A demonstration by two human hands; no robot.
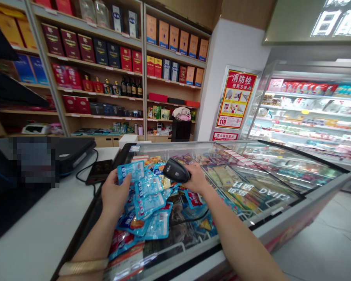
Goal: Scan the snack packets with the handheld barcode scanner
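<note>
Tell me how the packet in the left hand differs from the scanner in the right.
Colour: the packet is light blue with printing, while the scanner is mostly black.
Shape: the packet is flat, whereas the scanner has a bulky, rounded head.
Grip: the left hand pinches the packet near its edge; the right hand wraps around the scanner's handle.
Both are held above the glass-topped freezer.

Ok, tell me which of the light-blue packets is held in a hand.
The light-blue packet gripped by the left hand, thumb pressed over its front. The other light-blue packets lie piled beside it, with no hand gripping them.
</note>
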